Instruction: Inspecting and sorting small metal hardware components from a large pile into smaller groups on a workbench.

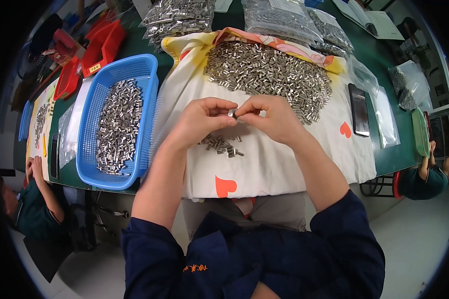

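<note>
Pinching a small metal piece (pixel 232 113) in fingertips of left hand (pixel 203 119) and right hand (pixel 272 117), over white cloth (pixel 269 172) | big heap (pixel 264 70) beyond, little cluster (pixel 223 145) nearer: loads left imo | blue basket (pixel 105 183) well stocked, can't tell if those are done

The basket (pixel 119 67) is blue; cloth (pixel 274 172) mostly white, red-hearted; metal pieces (pixel 264 74) silver.

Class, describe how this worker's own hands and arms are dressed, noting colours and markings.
The left hand and right hand are ungloved, with no watch or bracelet visible. Both forearms are bare. The short, loose sleeves are dark navy, matching the shirt, which has a small orange marking on its front.
</note>
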`<state>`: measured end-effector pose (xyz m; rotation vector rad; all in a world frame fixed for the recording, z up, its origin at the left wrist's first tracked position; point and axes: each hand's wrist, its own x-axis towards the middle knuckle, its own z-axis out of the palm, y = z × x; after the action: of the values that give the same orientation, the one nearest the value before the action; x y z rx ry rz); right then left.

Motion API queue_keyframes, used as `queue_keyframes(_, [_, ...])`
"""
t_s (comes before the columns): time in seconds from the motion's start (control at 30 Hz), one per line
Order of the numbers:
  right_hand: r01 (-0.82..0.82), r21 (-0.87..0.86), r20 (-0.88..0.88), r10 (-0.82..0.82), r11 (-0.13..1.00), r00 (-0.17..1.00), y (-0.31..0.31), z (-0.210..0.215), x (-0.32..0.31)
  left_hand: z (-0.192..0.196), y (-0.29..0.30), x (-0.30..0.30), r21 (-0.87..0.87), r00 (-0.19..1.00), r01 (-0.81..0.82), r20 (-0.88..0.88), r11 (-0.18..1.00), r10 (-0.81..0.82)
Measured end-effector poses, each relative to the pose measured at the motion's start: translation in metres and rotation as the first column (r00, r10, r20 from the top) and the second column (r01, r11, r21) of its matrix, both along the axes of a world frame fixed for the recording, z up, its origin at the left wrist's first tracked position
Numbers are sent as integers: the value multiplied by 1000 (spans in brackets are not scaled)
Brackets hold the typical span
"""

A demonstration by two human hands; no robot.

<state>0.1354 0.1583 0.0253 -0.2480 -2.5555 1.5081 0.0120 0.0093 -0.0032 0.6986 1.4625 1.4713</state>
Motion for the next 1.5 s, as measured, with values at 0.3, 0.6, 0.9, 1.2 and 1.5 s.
queue_keyframes(0.3, [75, 33, 36, -76, 997, 996, -6, 0, 0, 1, 1, 0, -2, 1000, 12, 28, 1000, -12])
queue_keyframes(0.6, [131, 52, -64, -128, 990, 990, -12, 1, 1, 0, 0, 0, 61, 996, -62, 60, 996, 59])
queue_keyframes(0.9, [166, 160, -195, -134, 973, 972, -16, -5, 0, 0, -1, 2, 73, 997, -81, 24, 994, 80])
queue_keyframes(1.2, [131, 235, -223, -77, 963, 972, -11, -10, -2, -2, 0, 1, 82, 996, -87, 34, 993, 84])
queue_keyframes(1.5, [167, 527, -363, 43, 833, 931, -13, -12, -1, -5, 0, 3, 130, 989, -100, 118, 986, 85])
